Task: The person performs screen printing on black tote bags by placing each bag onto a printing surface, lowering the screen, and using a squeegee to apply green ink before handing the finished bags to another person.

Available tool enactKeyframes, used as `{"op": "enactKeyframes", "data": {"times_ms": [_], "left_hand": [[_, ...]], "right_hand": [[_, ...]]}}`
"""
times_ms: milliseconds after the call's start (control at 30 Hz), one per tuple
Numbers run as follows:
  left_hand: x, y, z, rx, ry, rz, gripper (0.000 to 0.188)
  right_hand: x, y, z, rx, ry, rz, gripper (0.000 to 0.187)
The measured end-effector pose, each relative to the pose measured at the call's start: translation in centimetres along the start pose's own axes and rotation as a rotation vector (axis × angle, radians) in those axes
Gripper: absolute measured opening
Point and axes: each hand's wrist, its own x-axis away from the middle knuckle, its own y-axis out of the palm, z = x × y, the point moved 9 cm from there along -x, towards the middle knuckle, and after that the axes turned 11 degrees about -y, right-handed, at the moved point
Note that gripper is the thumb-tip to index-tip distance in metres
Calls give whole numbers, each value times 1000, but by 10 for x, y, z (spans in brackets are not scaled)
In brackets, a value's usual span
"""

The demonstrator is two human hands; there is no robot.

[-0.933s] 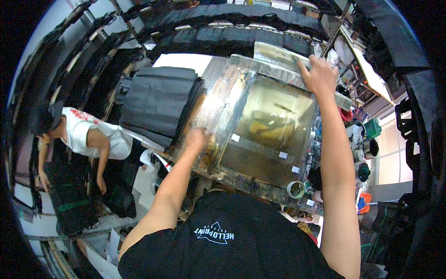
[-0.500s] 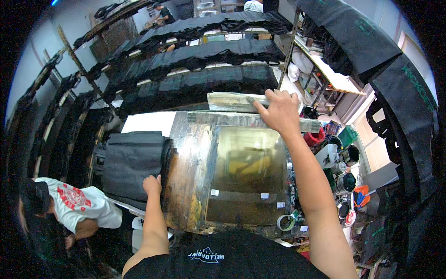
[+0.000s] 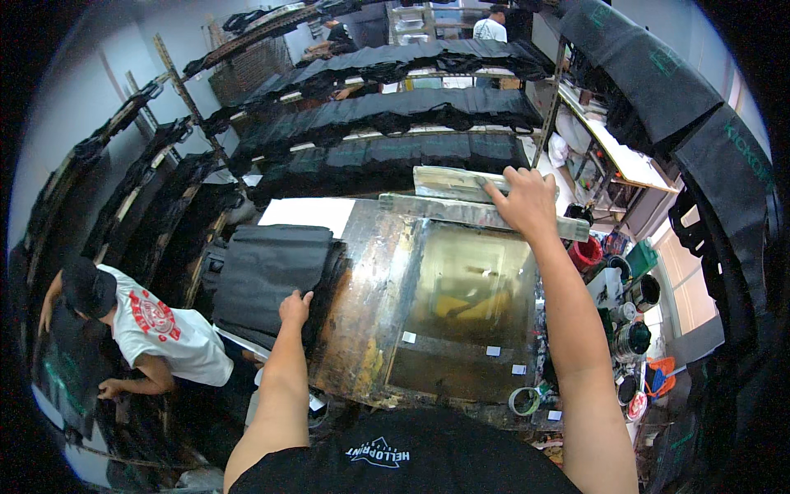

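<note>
My left hand [image 3: 296, 307] is closed at the right side of a stack of black fabric bags [image 3: 271, 276], fingers curled at the top one. Beside the stack lies a glossy yellow-brown panel [image 3: 461, 362] with a few small white patches. My right hand [image 3: 527, 202] reaches past its far end and grips the top of a long, pale, stained bar [image 3: 453, 181]. In front of that bar lies a second, longer stained bar [image 3: 494, 216]. What the right fingers do behind the bar is hidden.
Black bags hang on racks [image 3: 395, 111] ahead and left. Paint tins [image 3: 634, 337] and a red tub [image 3: 586, 253] crowd the right. A tape roll [image 3: 523, 402] lies near the panel's near corner. A person in white [image 3: 169, 329] works at the left.
The scene has shifted rightward as my head turned. My left hand has moved up along the stack's right side. The right hand keeps hold of the bar. The person at left has shifted.
</note>
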Motion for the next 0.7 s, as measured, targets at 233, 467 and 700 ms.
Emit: {"op": "enactKeyframes", "data": {"times_ms": [233, 467, 700], "left_hand": [[-2, 3, -4, -18, 10, -10, 46], [-5, 3, 12, -140, 84, 122, 24], [-36, -16, 29, -276, 118, 131, 17]], "right_hand": [[0, 0, 0, 13, -10, 26, 54], [2, -2, -3, -29, -1, -13, 50], [-1, 0, 0, -19, 17, -28, 48]]}}
